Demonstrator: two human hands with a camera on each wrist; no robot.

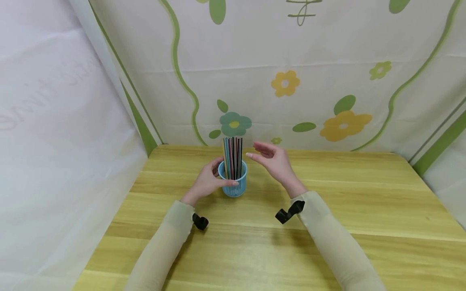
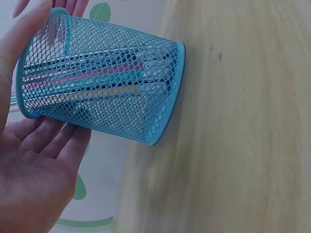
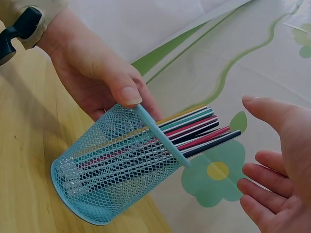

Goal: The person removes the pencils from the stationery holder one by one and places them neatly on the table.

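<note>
A light-blue mesh pen cup (image 1: 238,190) stands upright on the table. In it stands a bundle of thin, straight sticks (image 1: 232,155), coloured yellow, teal, pink and black; whether they are straws or pencils I cannot tell. My left hand (image 1: 205,182) holds the cup from the left, thumb across the near side at the rim and fingers round behind. In the left wrist view the sticks' lower ends show through the mesh. My right hand (image 1: 274,161) is apart from the cup, to the right of the sticks, fingers loosely extended and holding nothing.
The wooden table (image 1: 240,254) reaches back to a white curtain (image 1: 255,48) printed with flowers and green vines. Another white curtain (image 1: 62,153) hangs along the left side. Each wrist wears a black camera mount (image 1: 289,212).
</note>
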